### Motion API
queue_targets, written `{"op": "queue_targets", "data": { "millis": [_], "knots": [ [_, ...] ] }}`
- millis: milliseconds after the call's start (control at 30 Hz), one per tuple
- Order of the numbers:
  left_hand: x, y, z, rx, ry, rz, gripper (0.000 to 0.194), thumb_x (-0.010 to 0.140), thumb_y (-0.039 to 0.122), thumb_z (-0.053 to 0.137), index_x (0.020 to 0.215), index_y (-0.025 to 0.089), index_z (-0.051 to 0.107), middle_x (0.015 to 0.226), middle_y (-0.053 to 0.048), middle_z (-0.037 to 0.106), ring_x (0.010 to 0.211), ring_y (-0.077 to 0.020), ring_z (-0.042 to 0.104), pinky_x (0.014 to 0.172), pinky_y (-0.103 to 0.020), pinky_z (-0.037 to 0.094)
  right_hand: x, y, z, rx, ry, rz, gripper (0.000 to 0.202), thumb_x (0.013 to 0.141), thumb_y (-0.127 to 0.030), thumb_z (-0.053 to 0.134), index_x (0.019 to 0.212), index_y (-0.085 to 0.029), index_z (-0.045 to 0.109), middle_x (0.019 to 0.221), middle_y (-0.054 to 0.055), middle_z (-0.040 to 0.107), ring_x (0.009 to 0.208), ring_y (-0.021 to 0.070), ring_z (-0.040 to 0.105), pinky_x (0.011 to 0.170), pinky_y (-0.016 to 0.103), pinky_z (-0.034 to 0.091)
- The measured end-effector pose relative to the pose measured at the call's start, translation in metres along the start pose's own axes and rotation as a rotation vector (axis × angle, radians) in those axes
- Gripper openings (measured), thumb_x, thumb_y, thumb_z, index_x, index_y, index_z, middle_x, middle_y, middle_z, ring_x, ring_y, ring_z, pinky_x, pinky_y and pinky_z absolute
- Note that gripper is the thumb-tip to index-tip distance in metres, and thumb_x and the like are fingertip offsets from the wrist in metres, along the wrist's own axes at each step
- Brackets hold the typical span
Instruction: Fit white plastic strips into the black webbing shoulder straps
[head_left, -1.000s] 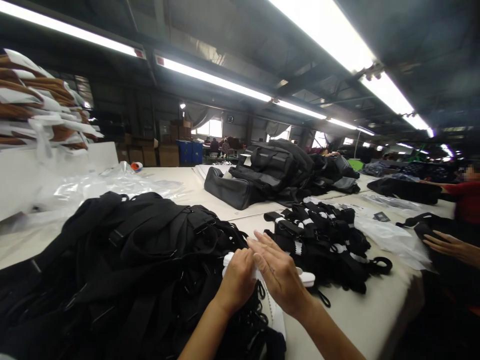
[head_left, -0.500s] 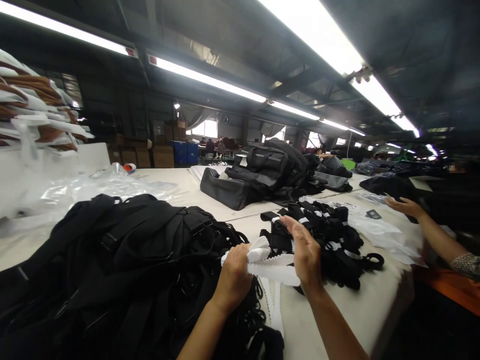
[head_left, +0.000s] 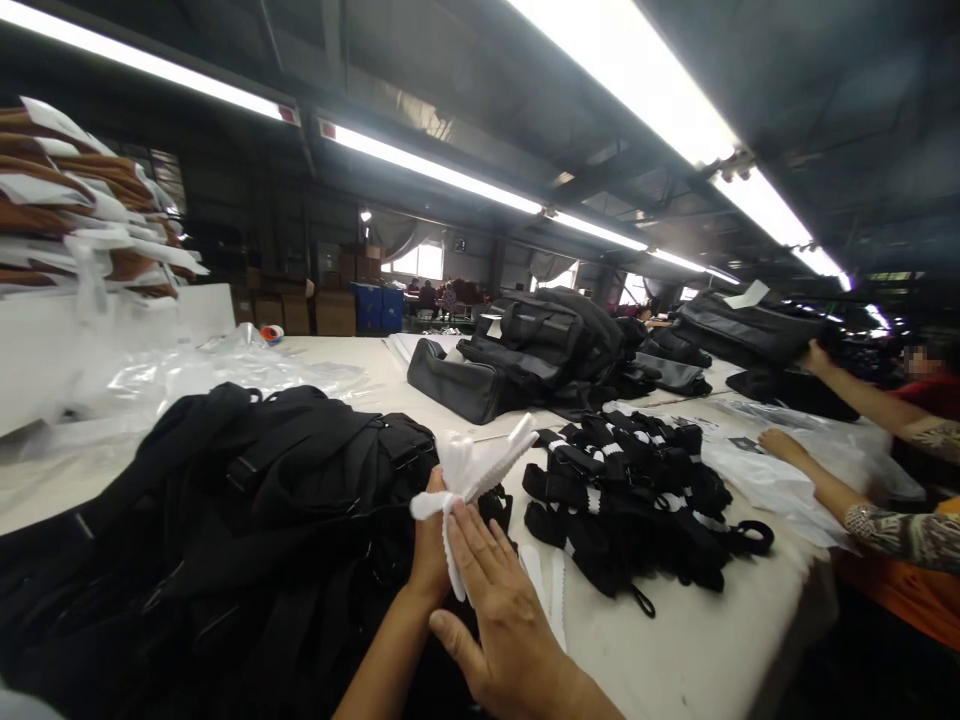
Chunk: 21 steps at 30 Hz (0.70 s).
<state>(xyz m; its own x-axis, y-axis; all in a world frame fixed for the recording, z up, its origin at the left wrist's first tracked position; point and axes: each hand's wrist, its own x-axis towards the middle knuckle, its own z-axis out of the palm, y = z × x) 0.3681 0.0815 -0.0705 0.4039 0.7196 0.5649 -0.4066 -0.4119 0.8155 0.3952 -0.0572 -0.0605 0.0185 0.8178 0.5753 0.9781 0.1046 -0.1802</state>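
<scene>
White strips with zigzag edges [head_left: 469, 465] stand up from between my two hands at the centre. My left hand [head_left: 430, 545] is closed on them, partly hidden behind the other hand. Against the strips lies my right hand [head_left: 499, 600], flat, with its fingers stretched out and the thumb apart. To the left is a large heap of black straps [head_left: 300, 500] with buckles. A smaller pile of black straps with white bands [head_left: 630, 495] lies to the right. More white strip [head_left: 556, 600] hangs or lies below my hands.
Black bags [head_left: 517, 350] are piled farther back on the pale table [head_left: 675, 650]. Clear plastic [head_left: 225, 370] lies at the left beside stacked brown and white pieces [head_left: 90, 200]. At the right, a person's arms [head_left: 855, 390] reach toward a black bag and plastic wrapping.
My right hand has moved left from the strap pile and now presses on the white strips, which point upward. At the right, the other person has lifted a black bag.
</scene>
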Motion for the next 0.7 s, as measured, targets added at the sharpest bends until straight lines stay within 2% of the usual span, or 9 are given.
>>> {"op": "queue_targets", "data": {
  "millis": [100,167,233,267,300,367,467,533,700],
  "knots": [
    [0.0,0.008,0.001,0.049,0.002,-0.004,0.014,0.084,0.026,0.054,0.097,0.021,0.058,0.075,0.0,0.063,0.072,-0.0181,0.061,0.071,-0.031,0.05,-0.013,0.006,-0.009,0.094,0.096,-0.047,0.062,0.093,-0.028,0.054,0.151,-0.022,0.032,0.153,0.009,0.04,0.141,0.0278,0.038,0.117,0.054,0.031],
    [-0.001,0.015,0.004,0.092,0.001,-0.004,0.022,0.079,0.02,0.06,0.1,0.02,0.057,0.078,0.0,0.064,0.069,-0.0171,0.06,0.067,-0.029,0.049,-0.015,0.018,-0.024,0.166,0.349,0.008,0.047,0.094,-0.022,0.052,0.141,-0.027,0.048,0.145,0.006,0.051,0.134,0.0246,0.048,0.114,0.049,0.037],
    [-0.002,0.021,0.008,0.118,-0.012,0.0,0.031,0.076,0.017,0.062,0.107,0.019,0.056,0.086,-0.001,0.066,0.073,-0.0175,0.062,0.069,-0.028,0.049,-0.008,0.035,-0.044,0.245,0.663,0.194,0.04,0.095,-0.025,0.052,0.135,-0.027,0.055,0.143,0.007,0.053,0.132,0.0247,0.05,0.113,0.047,0.039],
    [-0.003,0.023,0.01,0.126,-0.027,0.005,0.035,0.075,0.016,0.063,0.109,0.019,0.056,0.089,-0.002,0.067,0.076,-0.018,0.063,0.072,-0.028,0.05,-0.002,0.043,-0.054,0.31,0.768,0.31,0.04,0.095,-0.03,0.053,0.136,-0.025,0.055,0.143,0.008,0.052,0.133,0.0259,0.049,0.113,0.048,0.038],
    [-0.004,0.025,0.011,0.132,-0.046,0.011,0.037,0.074,0.016,0.064,0.11,0.019,0.056,0.091,-0.003,0.067,0.079,-0.0185,0.063,0.073,-0.029,0.05,0.006,0.049,-0.063,0.408,0.799,0.412,0.043,0.096,-0.037,0.052,0.137,-0.024,0.053,0.144,0.009,0.051,0.134,0.027,0.047,0.113,0.05,0.037],
    [-0.007,0.028,0.014,0.143,-0.081,0.024,0.039,0.072,0.018,0.066,0.111,0.019,0.057,0.093,-0.003,0.068,0.08,-0.0194,0.064,0.074,-0.029,0.05,0.023,0.055,-0.075,0.678,0.672,0.505,0.052,0.098,-0.051,0.041,0.14,-0.022,0.05,0.144,0.011,0.052,0.135,0.0283,0.046,0.112,0.051,0.038],
    [-0.009,0.032,0.013,0.142,-0.112,0.034,0.036,0.075,0.025,0.068,0.109,0.019,0.057,0.09,-0.003,0.068,0.076,-0.0194,0.064,0.069,-0.029,0.05,0.037,0.041,-0.076,0.912,0.32,0.38,0.063,0.098,-0.059,0.028,0.14,-0.018,0.051,0.141,0.013,0.054,0.135,0.0296,0.046,0.111,0.049,0.04],
    [-0.007,0.035,0.01,0.127,-0.114,0.036,0.037,0.075,0.027,0.068,0.109,0.018,0.056,0.088,-0.003,0.068,0.073,-0.0194,0.063,0.066,-0.03,0.05,0.038,0.025,-0.068,0.834,0.213,0.276,0.059,0.098,-0.055,0.037,0.142,-0.019,0.049,0.141,0.011,0.054,0.136,0.0305,0.045,0.112,0.048,0.039],
    [-0.004,0.037,0.003,0.067,-0.125,0.034,0.033,0.075,0.024,0.067,0.107,0.018,0.062,0.088,-0.006,0.071,0.076,-0.0218,0.065,0.073,-0.035,0.053,0.026,0.012,-0.048,0.42,0.189,0.061,0.06,0.09,-0.034,0.06,0.146,-0.021,0.043,0.15,0.011,0.044,0.14,0.0309,0.039,0.117,0.049,0.031]
  ]
}}
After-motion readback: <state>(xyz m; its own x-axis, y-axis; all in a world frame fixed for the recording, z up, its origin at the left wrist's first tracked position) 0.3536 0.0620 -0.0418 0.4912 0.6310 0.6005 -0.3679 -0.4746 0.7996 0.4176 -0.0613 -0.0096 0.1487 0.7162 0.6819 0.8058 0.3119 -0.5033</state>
